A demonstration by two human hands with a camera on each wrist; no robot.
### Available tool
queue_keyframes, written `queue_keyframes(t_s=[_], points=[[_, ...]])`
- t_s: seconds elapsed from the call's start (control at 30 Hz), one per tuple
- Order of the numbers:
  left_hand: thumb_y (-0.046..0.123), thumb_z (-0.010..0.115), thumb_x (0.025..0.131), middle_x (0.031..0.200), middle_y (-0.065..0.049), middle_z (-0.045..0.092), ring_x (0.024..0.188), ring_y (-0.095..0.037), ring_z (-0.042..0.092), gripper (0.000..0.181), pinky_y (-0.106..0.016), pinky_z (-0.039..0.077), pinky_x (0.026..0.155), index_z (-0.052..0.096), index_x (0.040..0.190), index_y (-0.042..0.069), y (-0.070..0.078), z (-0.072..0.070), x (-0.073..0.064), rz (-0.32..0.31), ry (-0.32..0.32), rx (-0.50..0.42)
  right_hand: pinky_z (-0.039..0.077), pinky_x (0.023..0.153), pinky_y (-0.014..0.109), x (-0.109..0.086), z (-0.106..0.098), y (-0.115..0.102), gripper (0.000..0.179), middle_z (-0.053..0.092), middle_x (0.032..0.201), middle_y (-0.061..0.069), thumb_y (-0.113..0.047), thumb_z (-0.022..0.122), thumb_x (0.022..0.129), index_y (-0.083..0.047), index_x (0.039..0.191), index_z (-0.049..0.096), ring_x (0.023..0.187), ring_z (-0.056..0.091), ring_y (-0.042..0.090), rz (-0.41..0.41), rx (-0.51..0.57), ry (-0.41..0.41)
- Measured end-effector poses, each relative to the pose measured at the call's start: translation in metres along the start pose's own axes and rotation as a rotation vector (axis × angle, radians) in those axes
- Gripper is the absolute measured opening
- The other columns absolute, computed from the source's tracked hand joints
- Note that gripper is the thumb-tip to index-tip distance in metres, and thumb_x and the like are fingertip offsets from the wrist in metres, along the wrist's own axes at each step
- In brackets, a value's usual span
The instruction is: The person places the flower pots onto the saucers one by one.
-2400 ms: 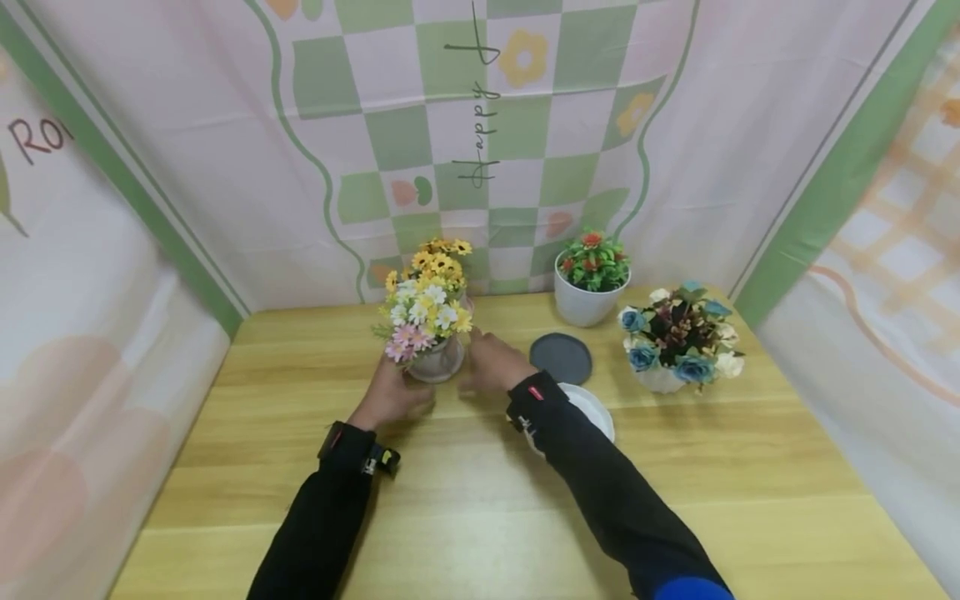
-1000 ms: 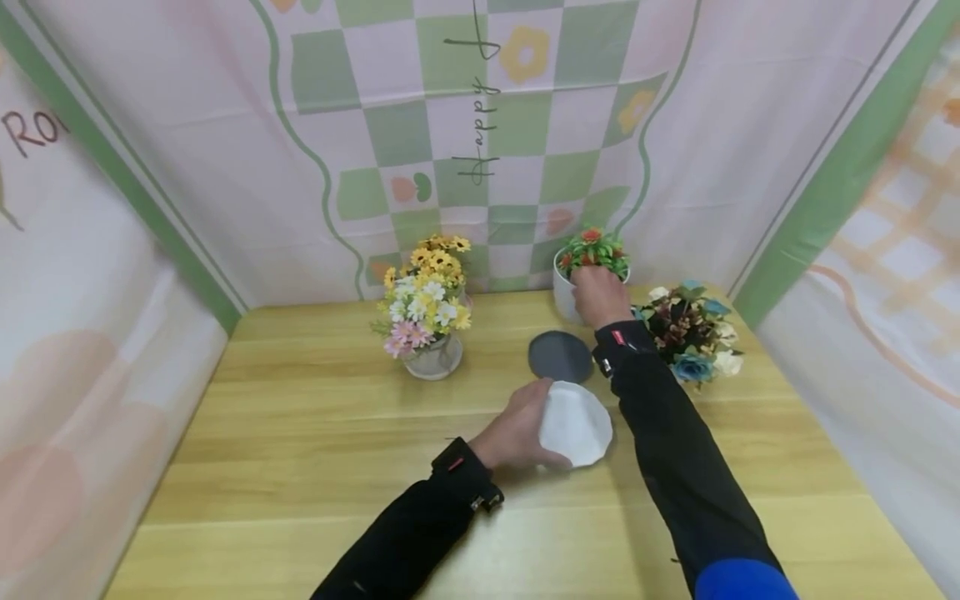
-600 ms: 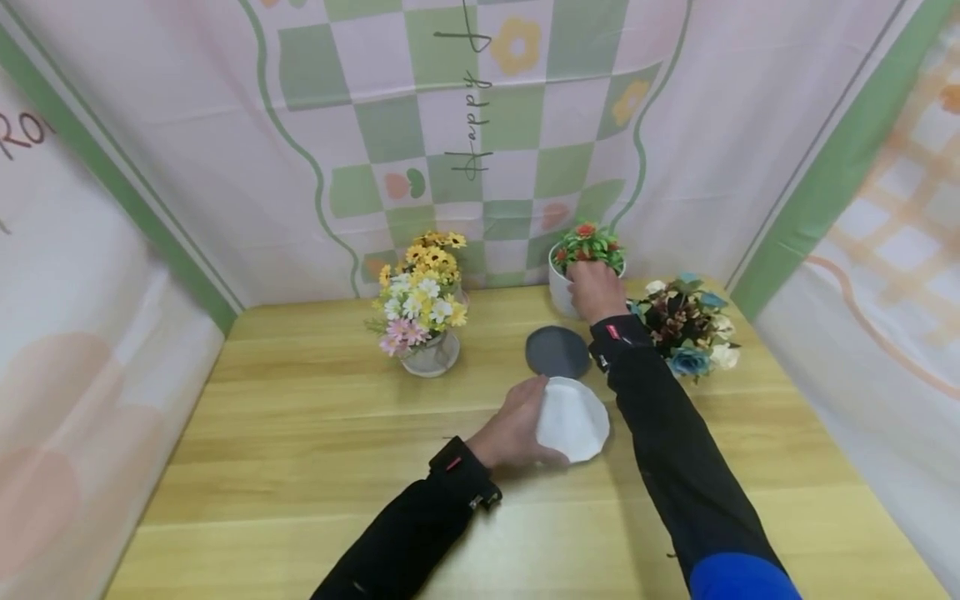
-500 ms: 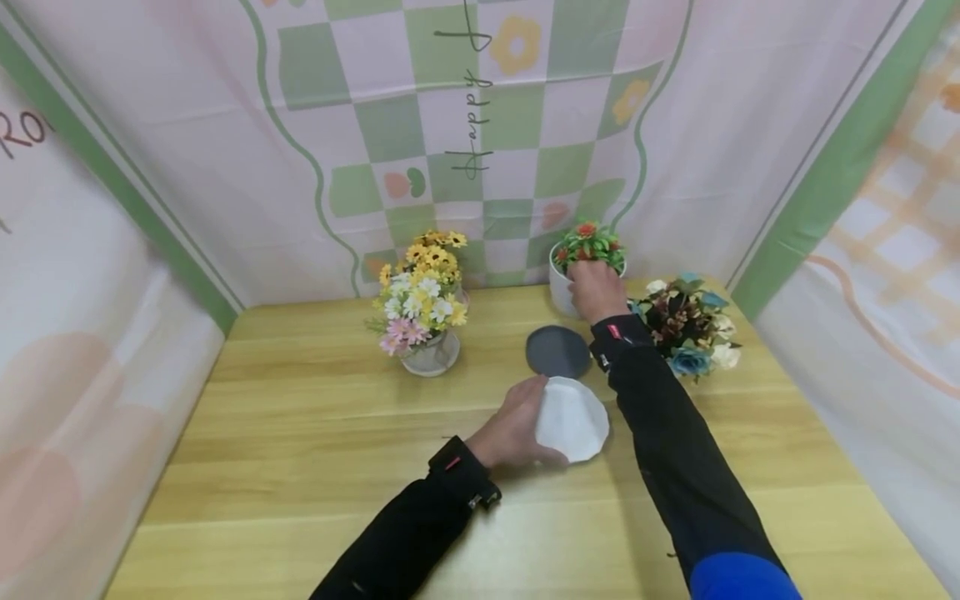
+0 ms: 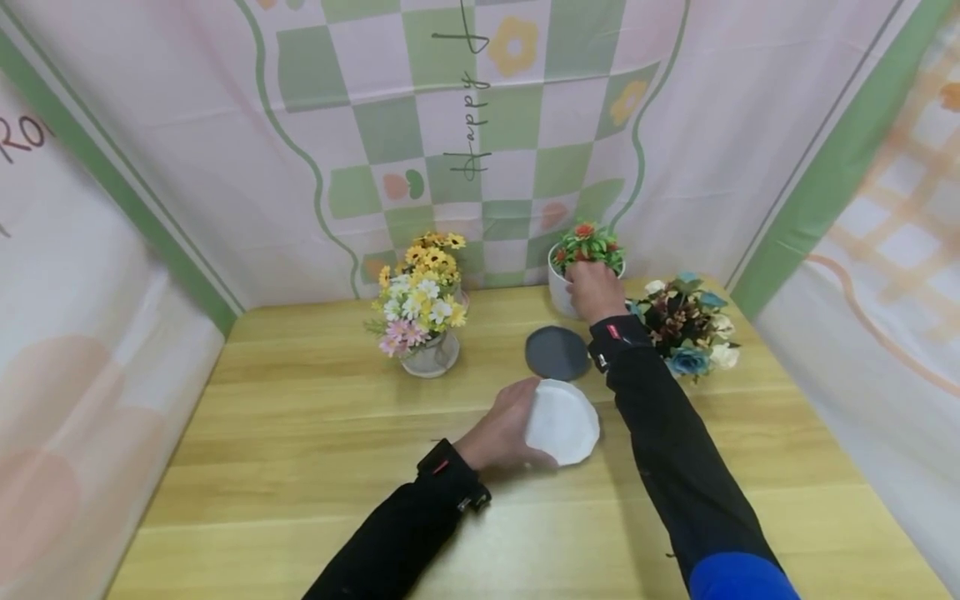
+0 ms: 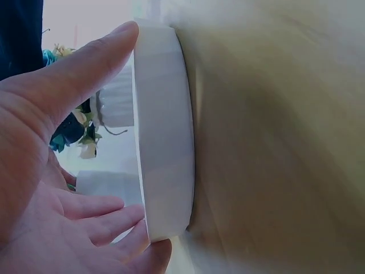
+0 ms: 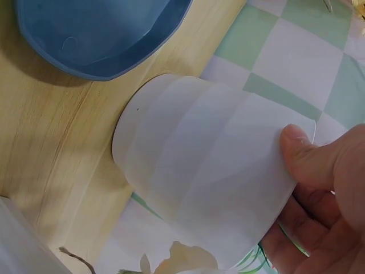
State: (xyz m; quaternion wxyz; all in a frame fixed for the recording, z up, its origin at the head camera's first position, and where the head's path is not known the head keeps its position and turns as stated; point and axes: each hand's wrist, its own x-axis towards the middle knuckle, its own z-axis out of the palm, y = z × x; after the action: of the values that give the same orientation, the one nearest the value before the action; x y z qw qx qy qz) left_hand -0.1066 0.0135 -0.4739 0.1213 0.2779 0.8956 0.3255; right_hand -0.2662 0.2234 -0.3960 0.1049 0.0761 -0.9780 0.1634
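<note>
In the head view my left hand [image 5: 502,429] grips a white polygonal saucer [image 5: 564,423] by its left side. The left wrist view shows the thumb and fingertips at opposite ends of the saucer's rim [image 6: 164,131], and its underside close to the wood. My right hand [image 5: 595,292] holds the rim of a white flowerpot [image 5: 561,292] with red flowers and green leaves, at the back of the table. Thumb outside and fingers within, it pinches the pot wall [image 7: 199,154] in the right wrist view; the pot's base stands on the table.
A dark grey saucer [image 5: 557,353] lies between both hands. To the right stands a pot of blue and white roses [image 5: 686,329], partly behind my right sleeve. Pink and white daisies [image 5: 416,312] in a pot on a saucer stand left, with yellow flowers [image 5: 438,250] behind.
My left hand has left the daisy pot, taken hold of the white saucer and lately shifted it slightly left. My right hand has moved from beside the daisies to the red-flowered pot's rim.
</note>
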Motion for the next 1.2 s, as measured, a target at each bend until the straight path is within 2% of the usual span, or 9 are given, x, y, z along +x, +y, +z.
queue_keyframes(t_s=[0.1, 0.27, 0.63, 0.8, 1.2], points=[[0.037, 0.101, 0.066, 0.171, -0.020, 0.032, 0.158, -0.037, 0.033, 0.133, -0.049, 0.031, 0.133, 0.021, 0.165, -0.002, -0.002, -0.002, -0.003, -0.003, -0.002, -0.007, 0.059, 0.078, 0.063, 0.000, 0.001, -0.001, 0.021, 0.076, 0.100, 0.025, -0.005, 0.071, 0.097, -0.003, 0.077, 0.066, 0.096, 0.072, 0.052, 0.004, -0.008, 0.010], [0.037, 0.101, 0.068, 0.172, -0.020, 0.030, 0.158, -0.037, 0.032, 0.133, -0.051, 0.030, 0.133, 0.020, 0.166, -0.002, -0.006, -0.006, -0.010, -0.016, -0.009, -0.030, 0.059, 0.080, 0.066, 0.000, 0.003, -0.003, 0.012, 0.076, 0.104, 0.028, -0.006, 0.071, 0.098, -0.001, 0.087, 0.072, 0.097, 0.071, 0.054, 0.010, -0.033, 0.004], [0.036, 0.100, 0.068, 0.173, -0.020, 0.026, 0.160, -0.038, 0.028, 0.134, -0.054, 0.028, 0.133, 0.018, 0.167, -0.001, -0.017, -0.014, -0.027, -0.043, -0.012, -0.068, 0.060, 0.082, 0.067, -0.002, 0.007, -0.004, 0.008, 0.075, 0.108, 0.029, -0.005, 0.068, 0.099, 0.001, 0.098, 0.073, 0.098, 0.070, 0.055, 0.017, -0.042, -0.004], [0.035, 0.101, 0.067, 0.173, -0.021, 0.027, 0.160, -0.039, 0.028, 0.134, -0.055, 0.027, 0.133, 0.018, 0.166, -0.001, -0.023, -0.018, -0.034, -0.035, 0.000, -0.080, 0.060, 0.085, 0.065, 0.000, 0.012, -0.008, 0.010, 0.075, 0.109, 0.030, -0.004, 0.068, 0.098, 0.003, 0.104, 0.073, 0.099, 0.071, 0.053, 0.003, -0.050, -0.008], [0.032, 0.100, 0.068, 0.173, -0.022, 0.027, 0.160, -0.041, 0.027, 0.132, -0.057, 0.028, 0.132, 0.019, 0.166, -0.002, -0.032, -0.028, -0.048, -0.043, 0.000, -0.116, 0.061, 0.087, 0.063, -0.001, 0.017, -0.025, 0.010, 0.075, 0.109, 0.029, -0.003, 0.068, 0.097, 0.003, 0.104, 0.071, 0.101, 0.071, 0.052, -0.039, -0.060, -0.024]])
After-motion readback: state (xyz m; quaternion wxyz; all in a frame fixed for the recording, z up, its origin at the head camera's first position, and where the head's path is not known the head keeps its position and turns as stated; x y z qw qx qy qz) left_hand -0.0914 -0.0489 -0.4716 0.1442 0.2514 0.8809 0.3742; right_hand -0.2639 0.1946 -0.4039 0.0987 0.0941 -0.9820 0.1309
